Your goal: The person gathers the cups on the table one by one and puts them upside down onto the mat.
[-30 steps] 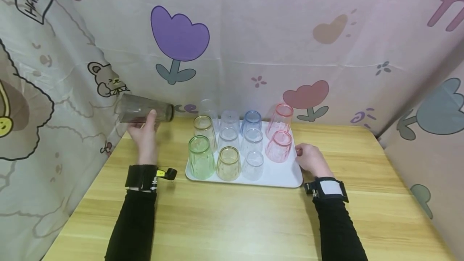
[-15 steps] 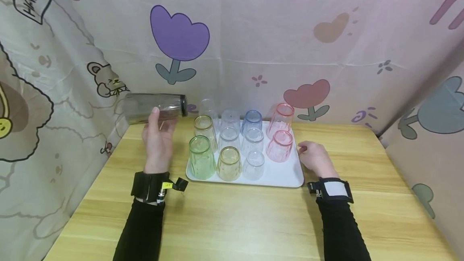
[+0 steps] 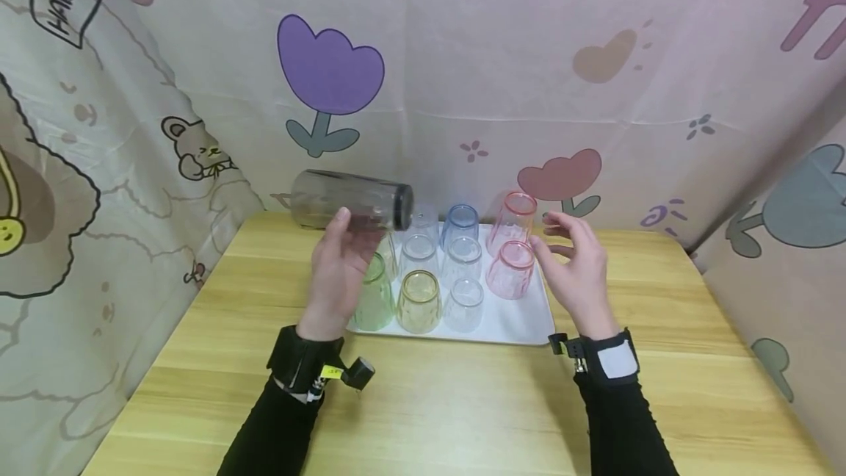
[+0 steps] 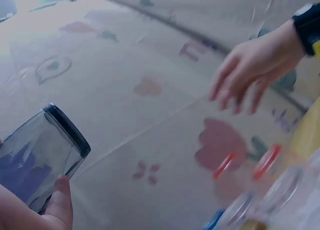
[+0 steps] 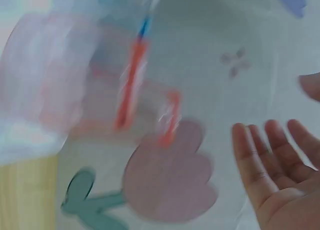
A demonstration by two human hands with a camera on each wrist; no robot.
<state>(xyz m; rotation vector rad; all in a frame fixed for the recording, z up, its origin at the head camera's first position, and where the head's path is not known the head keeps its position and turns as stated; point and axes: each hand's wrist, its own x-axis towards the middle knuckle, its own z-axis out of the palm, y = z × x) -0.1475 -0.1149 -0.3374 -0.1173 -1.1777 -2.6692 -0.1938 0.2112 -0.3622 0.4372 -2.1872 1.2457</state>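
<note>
My left hand [image 3: 333, 278] grips a tall grey-tinted glass [image 3: 344, 197] lying sideways in the air, its thick dark base to the right. The thumb lies along the near side of this glass [image 4: 45, 145] in the left wrist view. Below it, upside-down glasses stand on a white tray [image 3: 518, 325]. The glass hides some back-left ones and my hand covers part of a green glass [image 3: 374, 303]. My right hand [image 3: 576, 274] is raised at the tray's right side, fingers parted and holding nothing, beside a front pink glass [image 3: 510, 274] and a back pink glass [image 3: 512, 219].
On the tray also stand a yellow glass [image 3: 419, 303], a blue glass [image 3: 460, 222] and several clear ones, including a front clear glass [image 3: 465, 307]. A wooden table [image 3: 436, 402] bears the tray. Behind it hangs a printed cloth [image 3: 436, 57].
My left hand has carried the grey glass rightward, from beside the tray to over its back left. My right hand has left the tray's right edge, lifted and spread its fingers.
</note>
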